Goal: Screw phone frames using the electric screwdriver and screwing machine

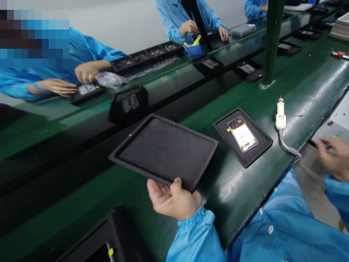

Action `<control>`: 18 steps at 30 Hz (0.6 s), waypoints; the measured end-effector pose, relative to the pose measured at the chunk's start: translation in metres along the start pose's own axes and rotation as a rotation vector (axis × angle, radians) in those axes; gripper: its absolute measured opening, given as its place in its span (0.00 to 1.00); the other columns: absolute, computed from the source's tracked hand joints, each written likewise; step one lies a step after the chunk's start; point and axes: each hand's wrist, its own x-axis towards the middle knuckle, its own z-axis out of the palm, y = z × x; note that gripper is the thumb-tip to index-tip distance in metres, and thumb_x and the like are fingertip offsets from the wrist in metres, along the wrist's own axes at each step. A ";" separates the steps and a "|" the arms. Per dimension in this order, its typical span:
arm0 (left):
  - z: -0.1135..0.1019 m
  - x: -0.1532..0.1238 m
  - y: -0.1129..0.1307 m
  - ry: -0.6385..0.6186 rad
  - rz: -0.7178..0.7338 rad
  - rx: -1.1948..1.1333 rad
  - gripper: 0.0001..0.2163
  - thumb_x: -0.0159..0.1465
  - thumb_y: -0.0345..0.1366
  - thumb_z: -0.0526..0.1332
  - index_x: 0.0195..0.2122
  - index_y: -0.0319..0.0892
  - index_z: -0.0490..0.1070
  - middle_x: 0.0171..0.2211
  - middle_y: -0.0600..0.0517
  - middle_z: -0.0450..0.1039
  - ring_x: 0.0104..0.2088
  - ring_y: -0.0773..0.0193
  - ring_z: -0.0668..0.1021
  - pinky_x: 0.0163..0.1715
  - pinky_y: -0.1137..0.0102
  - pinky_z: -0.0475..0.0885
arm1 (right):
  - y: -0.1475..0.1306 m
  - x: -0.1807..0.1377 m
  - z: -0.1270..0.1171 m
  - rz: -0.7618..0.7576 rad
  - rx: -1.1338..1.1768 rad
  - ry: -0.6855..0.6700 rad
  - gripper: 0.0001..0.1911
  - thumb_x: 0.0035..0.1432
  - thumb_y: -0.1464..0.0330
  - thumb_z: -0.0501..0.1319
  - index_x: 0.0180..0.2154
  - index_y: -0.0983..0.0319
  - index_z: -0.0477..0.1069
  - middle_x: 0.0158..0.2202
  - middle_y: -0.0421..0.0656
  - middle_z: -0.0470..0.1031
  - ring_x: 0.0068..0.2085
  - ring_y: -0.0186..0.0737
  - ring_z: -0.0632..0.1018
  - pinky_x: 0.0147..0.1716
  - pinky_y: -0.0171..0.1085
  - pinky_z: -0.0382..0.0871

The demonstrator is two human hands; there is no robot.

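My left hand (176, 200) grips the near edge of a bare black tray (166, 149), thumb on top and fingers beneath, holding it tilted over the green bench. To its right, a second black tray (261, 145) lies on the bench. In that one rests an opened smartphone (242, 134) with a white battery and a yellow tab showing. Off to the far right, my right hand (334, 156) is closed beyond the bench edge, with a small dark thing partly visible at its fingers. A white corded tool (280, 114) stands on the bench between the phone tray and that hand.
A green post (272, 43) rises from the bench (305, 83). Along a dark conveyor strip sit several black trays with phones, including one tray (129, 103) near the left. Across the line, co-workers in blue coats handle parts. Another black tray (109, 233) is at the lower left.
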 end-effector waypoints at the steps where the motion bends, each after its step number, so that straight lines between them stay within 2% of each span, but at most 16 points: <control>1: -0.002 0.001 -0.001 0.004 0.013 0.003 0.32 0.48 0.33 0.63 0.56 0.38 0.63 0.55 0.45 0.70 0.57 0.55 0.72 0.60 0.58 0.67 | -0.041 0.009 0.019 -0.094 0.111 -0.092 0.18 0.64 0.57 0.55 0.32 0.62 0.76 0.33 0.51 0.78 0.33 0.42 0.77 0.36 0.38 0.71; 3: -0.005 0.002 -0.003 0.009 0.033 0.008 0.32 0.49 0.33 0.63 0.57 0.37 0.62 0.57 0.44 0.69 0.58 0.55 0.72 0.60 0.58 0.66 | -0.115 0.024 0.056 -0.192 0.130 -0.336 0.18 0.67 0.60 0.52 0.38 0.64 0.77 0.41 0.52 0.77 0.44 0.45 0.76 0.45 0.41 0.71; 5: -0.008 0.004 -0.005 0.017 0.033 0.004 0.33 0.49 0.33 0.63 0.59 0.36 0.61 0.58 0.42 0.68 0.59 0.54 0.71 0.61 0.58 0.65 | -0.170 0.035 0.086 -0.204 -0.001 -0.584 0.20 0.65 0.58 0.55 0.44 0.68 0.75 0.48 0.57 0.73 0.49 0.52 0.73 0.47 0.47 0.70; 8: -0.011 0.005 -0.005 0.043 0.027 -0.012 0.34 0.49 0.33 0.63 0.60 0.34 0.61 0.59 0.40 0.68 0.60 0.52 0.70 0.62 0.57 0.64 | -0.214 0.042 0.110 -0.211 -0.161 -0.779 0.26 0.63 0.57 0.57 0.48 0.74 0.72 0.49 0.63 0.69 0.51 0.58 0.69 0.45 0.50 0.70; 11: -0.012 0.006 -0.003 0.042 0.035 -0.034 0.34 0.50 0.33 0.63 0.60 0.33 0.61 0.58 0.40 0.69 0.60 0.52 0.70 0.62 0.57 0.64 | -0.225 0.037 0.117 -0.269 -0.225 -0.817 0.23 0.65 0.64 0.54 0.48 0.79 0.70 0.47 0.68 0.70 0.51 0.61 0.70 0.40 0.49 0.72; 13: -0.013 0.006 -0.002 0.043 0.032 -0.051 0.34 0.50 0.32 0.63 0.60 0.33 0.61 0.58 0.39 0.69 0.60 0.52 0.70 0.62 0.58 0.64 | -0.224 0.033 0.117 -0.316 -0.243 -0.820 0.22 0.63 0.70 0.53 0.52 0.82 0.67 0.47 0.70 0.70 0.50 0.62 0.72 0.39 0.49 0.73; 18: -0.016 0.008 -0.001 0.047 0.047 -0.067 0.34 0.51 0.32 0.63 0.61 0.34 0.60 0.60 0.39 0.66 0.61 0.53 0.69 0.63 0.58 0.62 | -0.208 0.046 0.110 -0.409 -0.237 -0.798 0.29 0.60 0.78 0.51 0.62 0.81 0.57 0.46 0.67 0.73 0.47 0.56 0.76 0.41 0.44 0.73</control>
